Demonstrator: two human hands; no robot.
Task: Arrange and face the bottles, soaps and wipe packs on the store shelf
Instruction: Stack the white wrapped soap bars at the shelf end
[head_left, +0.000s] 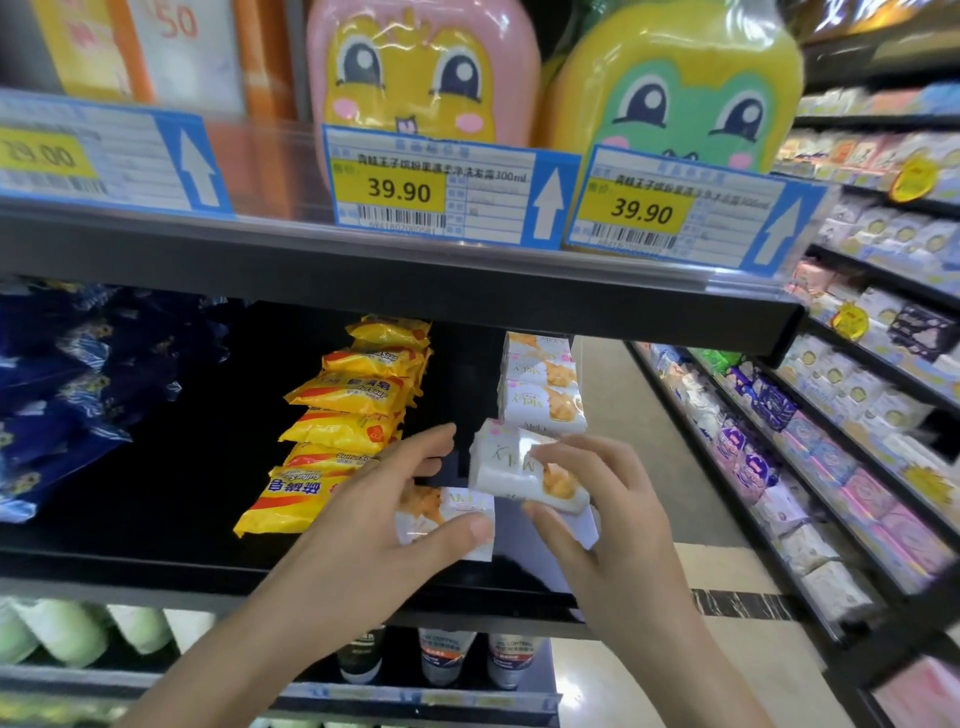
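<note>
two shelves fill the view: an upper shelf (395, 291) carrying a pink cartoon-faced bottle (421, 73) and a yellow-green one (680, 88) behind 39.90 price tags (441, 189), and beneath it a dark middle shelf (171, 564) where the work is going on. at its left lie dark blue packs (78, 374), jumbled and tilted. near the centre a leaning row of yellow sulfur soap packs (343, 421) runs front to back, and just right of it stands a stack of white soap bars (543, 387) with an orange picture on the wrapper. below, tubes (447, 654) hang under the shelf lip.

the step in hand looks like facing the white soaps. the left hand (363, 540) pinches one white bar (447, 522) between thumb and fingers, close to the shelf's front edge, its label upright toward the camera. the right hand (608, 525) grips a second white bar (524, 473), thumb below and fingers curled over the top; its print reads upside down.

next, that second bar likely needs turning so its label matches, then both should be set squarely in front of the stack, without nudging the yellow row beside them.
</note>
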